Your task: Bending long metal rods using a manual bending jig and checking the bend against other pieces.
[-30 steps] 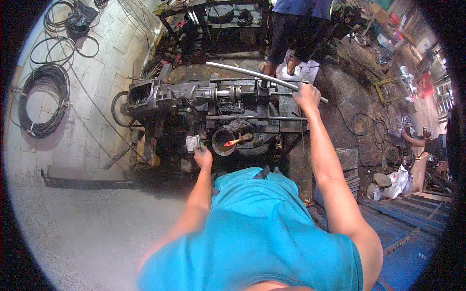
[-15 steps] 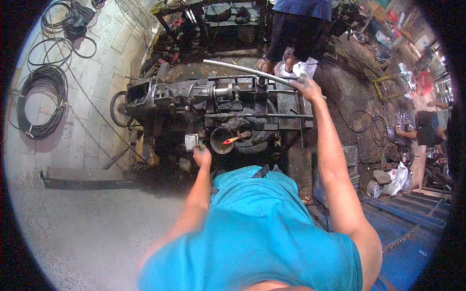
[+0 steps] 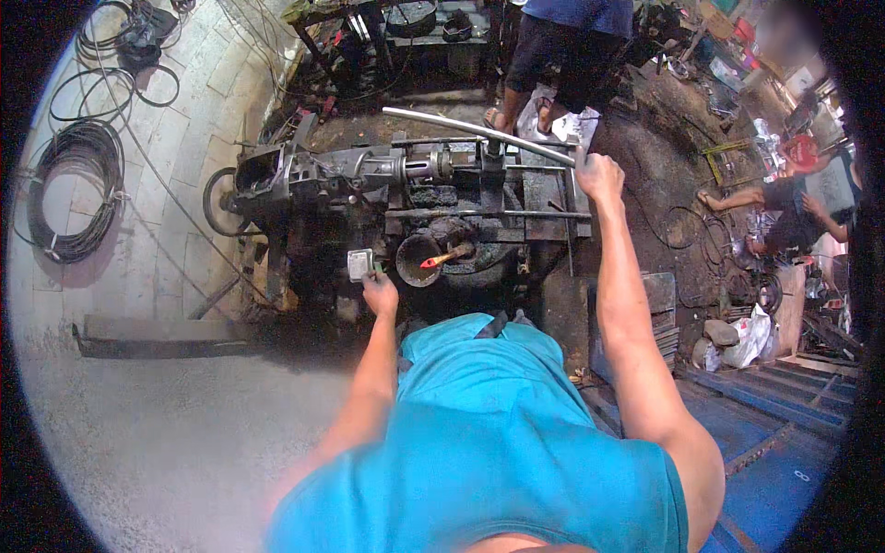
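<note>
Right hand [image 3: 601, 177] is clenched round a rod [image 3: 461, 124], at or near its right end; the rod slants up-left above the machine [image 3: 364, 170], touching or clear, cannot tell. Left hand [image 3: 380, 295] pinches a pale packet [image 3: 360, 265] by its lower right corner, just left of a bowl [image 3: 408, 276] with a red-ended brush [image 3: 455, 253] across it. Marks on the packet too small to read. White mark [image 3: 801, 476] on the blue sheet [image 3: 774, 502] at lower right. Right arm reaches well forward, elbow only slightly bent, knuckles up. Left arm also forward, hand lower and nearer the body, upper arm blurred. Black coil [image 3: 118, 198] on the left. One person [image 3: 581, 37] stands beyond the machine; another [image 3: 793, 212] is at far right, near a white bag [image 3: 754, 339].
</note>
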A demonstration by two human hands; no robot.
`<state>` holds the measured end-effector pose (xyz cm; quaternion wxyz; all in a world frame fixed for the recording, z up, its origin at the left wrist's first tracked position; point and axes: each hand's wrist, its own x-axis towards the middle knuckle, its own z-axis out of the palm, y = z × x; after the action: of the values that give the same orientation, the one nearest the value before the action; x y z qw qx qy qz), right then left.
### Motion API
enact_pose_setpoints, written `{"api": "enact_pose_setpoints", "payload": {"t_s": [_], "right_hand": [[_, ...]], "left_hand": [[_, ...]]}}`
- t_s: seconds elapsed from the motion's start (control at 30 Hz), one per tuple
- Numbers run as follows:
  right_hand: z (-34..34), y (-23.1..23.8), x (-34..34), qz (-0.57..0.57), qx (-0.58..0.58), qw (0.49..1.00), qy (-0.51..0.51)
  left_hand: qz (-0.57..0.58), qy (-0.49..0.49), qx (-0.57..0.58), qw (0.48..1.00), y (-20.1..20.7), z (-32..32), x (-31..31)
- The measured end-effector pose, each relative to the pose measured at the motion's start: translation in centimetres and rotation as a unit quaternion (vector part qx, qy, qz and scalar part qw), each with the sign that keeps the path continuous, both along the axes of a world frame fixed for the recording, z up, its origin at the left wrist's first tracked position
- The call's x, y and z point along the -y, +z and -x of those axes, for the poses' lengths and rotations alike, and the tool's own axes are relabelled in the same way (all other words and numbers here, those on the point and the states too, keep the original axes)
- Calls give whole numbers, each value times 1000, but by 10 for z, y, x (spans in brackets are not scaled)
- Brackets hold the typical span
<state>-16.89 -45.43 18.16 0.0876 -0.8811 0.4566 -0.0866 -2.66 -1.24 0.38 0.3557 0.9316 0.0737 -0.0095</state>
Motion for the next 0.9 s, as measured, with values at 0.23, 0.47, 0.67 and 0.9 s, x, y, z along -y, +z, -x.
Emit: {"api": "enact_pose_setpoints", "payload": {"t_s": [0.23,0.47,0.67,0.9], "right_hand": [[3,-3,-2,33,31,999,9],[2,-8,0,36,20,999,8],[1,-4,-4,49,34,998,0],[0,-2,-10,71,71,995,13]], "left_hand": [[-28,-5,-18,999,5,1,0],[1,-4,10,1000,0,3,-3],[-12,-7,5,1000,-10,-1,-6],[-12,-12,32,999,-21,-1,-9]]}}
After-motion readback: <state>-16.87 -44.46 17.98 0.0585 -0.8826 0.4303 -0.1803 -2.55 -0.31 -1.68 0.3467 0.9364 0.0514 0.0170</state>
